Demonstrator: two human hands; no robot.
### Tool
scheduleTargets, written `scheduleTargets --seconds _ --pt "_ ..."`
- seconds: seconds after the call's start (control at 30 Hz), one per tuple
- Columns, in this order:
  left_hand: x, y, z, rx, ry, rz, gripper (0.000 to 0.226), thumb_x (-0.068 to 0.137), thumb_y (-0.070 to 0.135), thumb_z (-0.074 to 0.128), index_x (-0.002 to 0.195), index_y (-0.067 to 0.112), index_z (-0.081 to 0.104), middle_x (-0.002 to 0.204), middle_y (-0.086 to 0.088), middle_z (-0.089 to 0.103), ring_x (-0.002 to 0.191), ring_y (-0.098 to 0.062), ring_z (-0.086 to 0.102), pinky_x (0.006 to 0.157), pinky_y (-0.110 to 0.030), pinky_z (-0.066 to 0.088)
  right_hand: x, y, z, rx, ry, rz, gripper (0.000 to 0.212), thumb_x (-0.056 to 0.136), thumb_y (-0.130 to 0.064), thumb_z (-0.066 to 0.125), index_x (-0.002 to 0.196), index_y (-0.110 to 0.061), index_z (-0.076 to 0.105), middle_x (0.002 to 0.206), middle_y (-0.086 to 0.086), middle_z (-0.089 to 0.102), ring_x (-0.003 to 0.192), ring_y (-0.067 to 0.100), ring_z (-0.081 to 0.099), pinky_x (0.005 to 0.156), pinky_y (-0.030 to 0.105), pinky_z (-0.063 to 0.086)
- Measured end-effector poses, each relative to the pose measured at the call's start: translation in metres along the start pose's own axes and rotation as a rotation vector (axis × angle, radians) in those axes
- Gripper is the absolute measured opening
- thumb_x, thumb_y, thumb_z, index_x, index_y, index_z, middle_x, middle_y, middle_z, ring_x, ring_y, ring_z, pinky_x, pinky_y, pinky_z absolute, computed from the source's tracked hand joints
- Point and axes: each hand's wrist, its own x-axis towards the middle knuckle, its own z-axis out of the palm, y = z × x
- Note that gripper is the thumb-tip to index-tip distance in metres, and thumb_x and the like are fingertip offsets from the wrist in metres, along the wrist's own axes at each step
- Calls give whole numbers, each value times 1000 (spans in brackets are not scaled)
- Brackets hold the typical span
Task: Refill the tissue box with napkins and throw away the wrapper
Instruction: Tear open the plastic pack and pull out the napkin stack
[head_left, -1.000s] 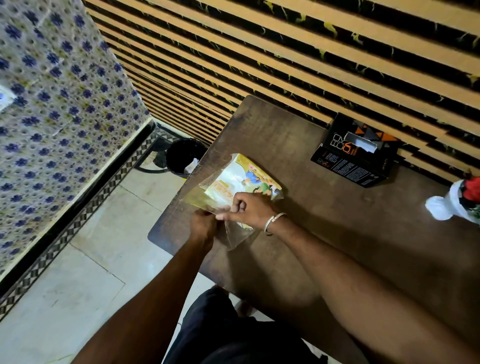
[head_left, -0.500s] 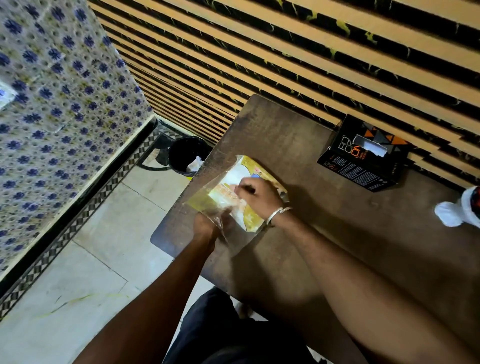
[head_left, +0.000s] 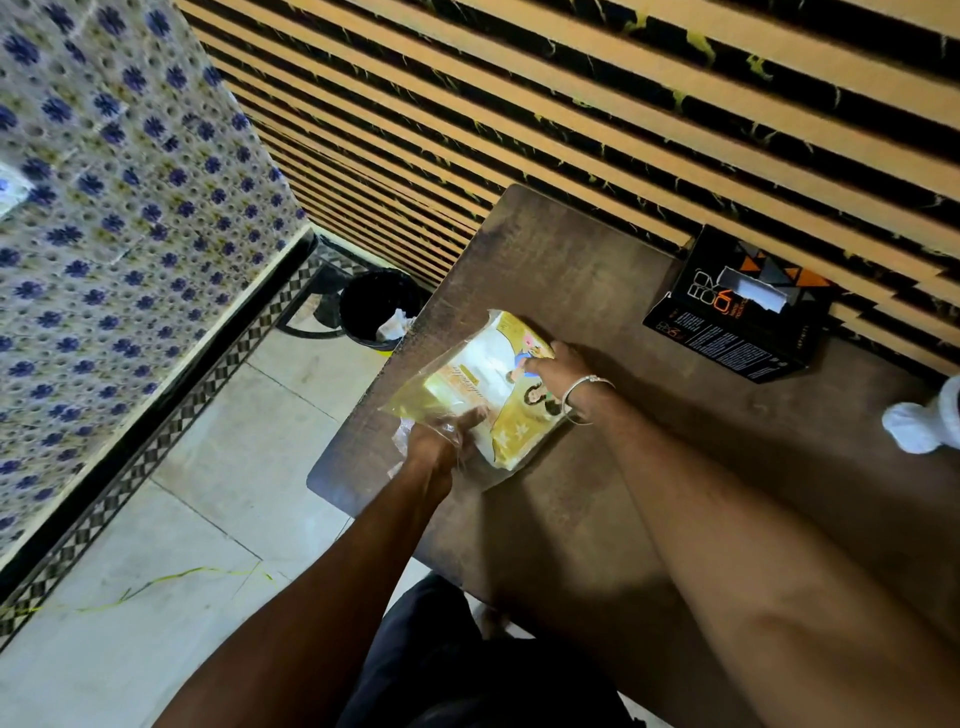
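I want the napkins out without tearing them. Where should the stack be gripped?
Probably at its near-left end, by the wrapper's loose clear mouth, where the left hand is. Pinch across the stack's thickness from there while the right hand pins the wrapper's far end.

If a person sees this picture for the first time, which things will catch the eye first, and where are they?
First, the yellow napkin pack near the table's left edge: the left hand grips its clear wrapper end, and the right hand presses on its top. Next, the black tissue box with orange triangles stands at the far edge against the striped wall. On the floor beyond the table's left edge is a black bin.
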Motion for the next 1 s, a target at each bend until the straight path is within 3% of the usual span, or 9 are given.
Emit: scheduleTargets --seconds 0.13,0.23,0.37,0.47,0.57,0.7,0.83,0.9,1.0 --pt "7 -6 -3 70 -18 75 36 69 -10 80 99 7 72 107 -14 75 102 -35 71 87 -45 59 -1 4 -4 139 -26 20 44 79 -30 67 114 -5 59 120 16 60 104 31 60 82 30 47" --pt "9 -7 3 43 -62 94 39 72 -16 74 104 5 67 111 -12 72 108 -34 67 88 -40 59 -7 4 -7 262 -41 25 39 80 -26 62 113 -7 56 112 14 64 96 30 64 78 34 51" --pt "10 -9 6 -49 -81 10 26 79 -12 70 101 2 68 124 -20 66 113 -38 64 104 -57 46 -4 10 -9 302 -42 11 43 74 -33 58 111 -12 55 110 16 66 95 32 65 86 42 55" --pt "9 -10 9 -96 -95 10 22 83 -12 67 101 0 67 111 -20 73 100 -36 67 104 -56 45 -8 11 -10 356 -36 -5 27 79 -27 58 102 -13 54 101 14 64 86 28 63 75 35 52" --pt "5 -10 18 -141 -149 -8 20 90 -11 59 99 4 67 89 -6 78 92 -32 73 84 -43 58 -12 15 -10 397 -34 -22 12 88 -16 55 100 -17 51 96 11 62 75 22 59 63 27 47" --pt "11 -16 7 -57 -168 -74 28 88 1 68 116 5 65 116 -12 71 92 -23 74 82 -39 61 -13 22 -9 434 -44 -45 18 92 -11 53 107 -20 47 100 11 61 73 17 60 52 21 45" --pt "9 -17 12 -103 -170 -106 11 94 0 57 99 9 62 98 -8 70 90 -24 68 94 -46 55 -16 26 -10 481 -35 -34 19 93 -9 52 109 -18 47 97 8 62 71 17 62 51 19 49" --pt "7 -15 18 -162 -202 -112 14 94 -6 52 94 5 62 79 -7 75 74 -22 73 79 -44 61 -17 29 -10 484 -26 -39 14 93 -9 52 104 -17 48 94 9 63 71 19 62 53 21 51" --pt "4 -14 17 -110 -216 -121 18 92 -1 61 109 5 64 83 -7 78 72 -24 75 75 -48 59 -15 36 -8 466 -12 -40 13 91 -13 54 103 -18 52 102 15 67 88 30 67 77 40 56"
